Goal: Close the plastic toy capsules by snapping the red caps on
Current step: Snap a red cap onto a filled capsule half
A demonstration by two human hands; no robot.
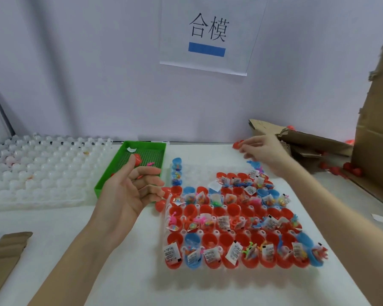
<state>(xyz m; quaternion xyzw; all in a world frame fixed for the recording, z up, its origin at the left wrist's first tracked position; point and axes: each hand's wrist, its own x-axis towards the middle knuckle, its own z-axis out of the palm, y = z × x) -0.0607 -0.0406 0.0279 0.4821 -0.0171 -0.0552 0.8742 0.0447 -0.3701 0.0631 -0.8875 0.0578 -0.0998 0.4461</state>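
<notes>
A clear holder tray on the white table carries several open red and blue capsule halves filled with small toys and paper slips. My left hand hovers palm-up to the tray's left, fingers loosely curled, holding nothing I can see. Two red caps lie by its fingertips at the tray's left edge. My right hand reaches to the far right beyond the tray and pinches a red cap at its fingertips.
A green mesh tray holds a red piece behind my left hand. A white stack of empty holder trays fills the left. An open cardboard box with loose red caps stands at the right. A cardboard strip lies lower left.
</notes>
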